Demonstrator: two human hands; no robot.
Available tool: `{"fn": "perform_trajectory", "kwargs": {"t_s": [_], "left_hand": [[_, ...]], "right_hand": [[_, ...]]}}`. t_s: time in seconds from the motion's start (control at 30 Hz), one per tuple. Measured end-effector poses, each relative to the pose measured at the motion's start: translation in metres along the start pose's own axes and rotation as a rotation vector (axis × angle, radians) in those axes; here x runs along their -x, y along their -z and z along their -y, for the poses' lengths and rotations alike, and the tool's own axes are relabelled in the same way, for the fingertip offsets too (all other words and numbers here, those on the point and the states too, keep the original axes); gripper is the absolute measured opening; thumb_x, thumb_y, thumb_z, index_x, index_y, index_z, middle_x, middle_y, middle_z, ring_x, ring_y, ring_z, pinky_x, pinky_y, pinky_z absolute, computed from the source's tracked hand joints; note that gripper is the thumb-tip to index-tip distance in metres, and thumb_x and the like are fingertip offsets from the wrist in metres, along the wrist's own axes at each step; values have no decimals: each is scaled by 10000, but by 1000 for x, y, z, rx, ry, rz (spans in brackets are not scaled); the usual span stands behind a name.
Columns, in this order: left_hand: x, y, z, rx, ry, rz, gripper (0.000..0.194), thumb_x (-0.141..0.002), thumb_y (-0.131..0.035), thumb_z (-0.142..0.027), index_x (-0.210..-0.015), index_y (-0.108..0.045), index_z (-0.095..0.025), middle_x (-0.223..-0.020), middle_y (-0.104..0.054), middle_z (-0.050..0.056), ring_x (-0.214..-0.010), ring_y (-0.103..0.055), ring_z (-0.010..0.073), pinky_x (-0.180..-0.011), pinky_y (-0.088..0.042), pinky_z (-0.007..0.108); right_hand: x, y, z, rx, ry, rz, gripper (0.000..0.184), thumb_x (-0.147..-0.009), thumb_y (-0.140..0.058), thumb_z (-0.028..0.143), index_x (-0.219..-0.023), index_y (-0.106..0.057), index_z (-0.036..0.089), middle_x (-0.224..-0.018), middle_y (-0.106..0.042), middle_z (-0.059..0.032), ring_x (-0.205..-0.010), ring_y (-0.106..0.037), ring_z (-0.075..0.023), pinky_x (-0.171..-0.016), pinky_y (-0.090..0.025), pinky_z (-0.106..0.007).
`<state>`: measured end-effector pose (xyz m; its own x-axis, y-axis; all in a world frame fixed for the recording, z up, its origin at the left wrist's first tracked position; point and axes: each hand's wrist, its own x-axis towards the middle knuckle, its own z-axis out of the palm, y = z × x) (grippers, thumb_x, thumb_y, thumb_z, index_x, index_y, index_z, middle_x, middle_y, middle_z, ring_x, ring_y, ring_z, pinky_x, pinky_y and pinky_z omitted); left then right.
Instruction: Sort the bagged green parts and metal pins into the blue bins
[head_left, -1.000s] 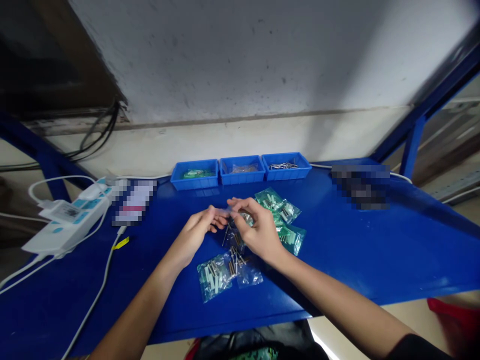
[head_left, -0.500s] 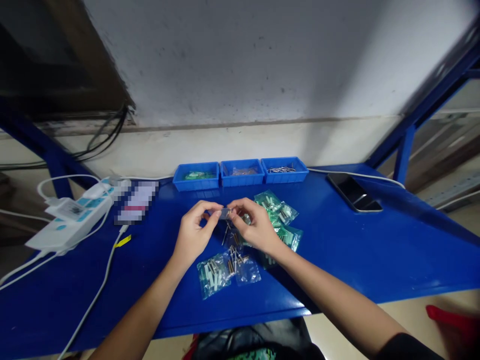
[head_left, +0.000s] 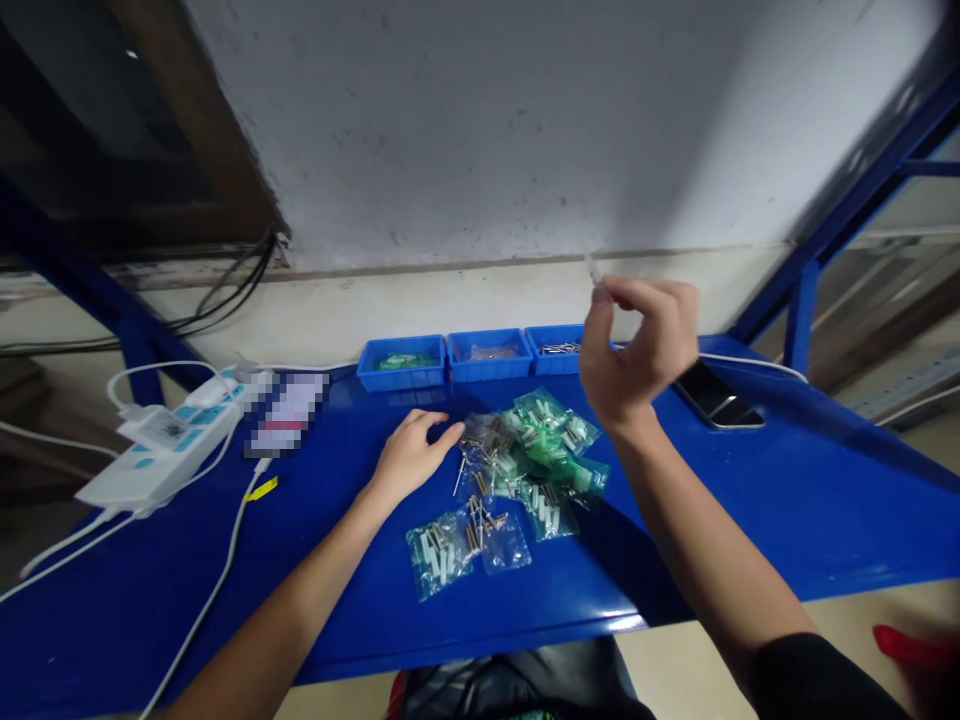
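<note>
My right hand is raised over the right side of the table, thumb and forefinger pinched on a thin pale piece. That piece is too blurred to name by kind. My left hand rests low at the left edge of a pile of small clear bags, its thumb and fingers apart and nothing held. Greenish bags with white wall plugs and screws lie in the pile. Nearer me are another bag of plugs and a clear bag with metal screws on its left side.
Three blue bins stand along the wall: one with green bags, one with clear bags, one with metal screws, partly behind my right hand. A black phone lies right; a power strip and white cable lie left.
My hands were together over the pile, pinching a small clear bag. Now my right hand has moved up and right with a pale piece, and my left hand has opened lower on the left.
</note>
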<state>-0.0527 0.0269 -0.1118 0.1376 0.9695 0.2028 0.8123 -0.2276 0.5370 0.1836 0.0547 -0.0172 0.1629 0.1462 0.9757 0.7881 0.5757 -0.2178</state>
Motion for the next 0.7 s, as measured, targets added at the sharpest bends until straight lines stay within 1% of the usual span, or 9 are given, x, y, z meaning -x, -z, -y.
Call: {"fn": "perform_trajectory", "kwargs": {"t_s": [0.07,0.17,0.23,0.33,0.4,0.5,0.57,0.63,0.7], "left_hand": [[-7,-6,-2,-25,-26,62,444,-777,-545,-564,-1042,-655,-225,-1098,-611,70,-720,-592,184,-652,-432,304],[-13,-13,-2,43,-45,59,330,-761,-605,-459,-992,-651,-227,-1029,-621,49,-691,-563,164,-641,-418,289],[-11,-14,0,171,-44,30,232,-761,-617,-355,-942,-633,-211,-942,-625,31,-657,-531,139,-647,-418,276],[-4,-11,1,390,-24,-3,119,-765,-614,-280,-841,-591,-192,-759,-589,-6,-591,-487,113,-594,-405,245],[1,-7,-4,482,-39,-70,78,-783,-602,-257,-782,-567,-187,-681,-532,-24,-568,-470,104,-550,-383,228],[8,-1,-18,470,-174,-227,51,-794,-594,-193,-749,-574,-185,-751,-508,-13,-590,-463,89,-538,-379,217],[12,2,-27,389,-274,-294,64,-795,-581,-139,-758,-595,-189,-808,-506,-3,-623,-473,88,-555,-391,216],[15,3,-31,317,-331,-317,108,-798,-558,-102,-781,-612,-194,-829,-501,3,-650,-484,92,-571,-403,217],[15,3,-31,278,-341,-288,140,-800,-543,-94,-817,-631,-201,-845,-495,10,-674,-493,100,-578,-413,217]], "right_hand": [[4,-13,-10,11,1,219,178,-866,-473,163,-993,-589,206,-929,-592,-81,-907,-525,-224,-814,-418,-407],[32,-26,-14,9,-26,645,186,-838,-524,202,-994,-621,177,-901,-614,-98,-907,-517,-253,-817,-413,-417],[56,-25,-9,-14,-103,758,197,-843,-532,233,-1000,-629,165,-891,-626,-98,-902,-520,-256,-810,-413,-400],[83,-13,8,-101,-245,819,174,-862,-512,261,-926,-646,170,-794,-626,-73,-831,-537,-229,-773,-410,-355],[89,-7,22,-209,-386,881,203,-878,-497,319,-905,-645,182,-722,-616,-43,-730,-543,-194,-697,-407,-319],[87,-5,41,-489,-744,941,319,-897,-439,445,-913,-623,184,-655,-588,-6,-611,-537,-146,-593,-400,-275],[86,-6,49,-722,-943,932,336,-875,-454,481,-905,-605,182,-657,-581,2,-614,-555,-137,-592,-418,-267],[88,-8,53,-861,-1026,884,284,-827,-534,443,-927,-585,182,-675,-584,4,-632,-569,-138,-608,-438,-271],[92,-9,53,-825,-998,819,266,-784,-586,354,-987,-562,183,-688,-584,8,-614,-554,-131,-599,-437,-270]]}}
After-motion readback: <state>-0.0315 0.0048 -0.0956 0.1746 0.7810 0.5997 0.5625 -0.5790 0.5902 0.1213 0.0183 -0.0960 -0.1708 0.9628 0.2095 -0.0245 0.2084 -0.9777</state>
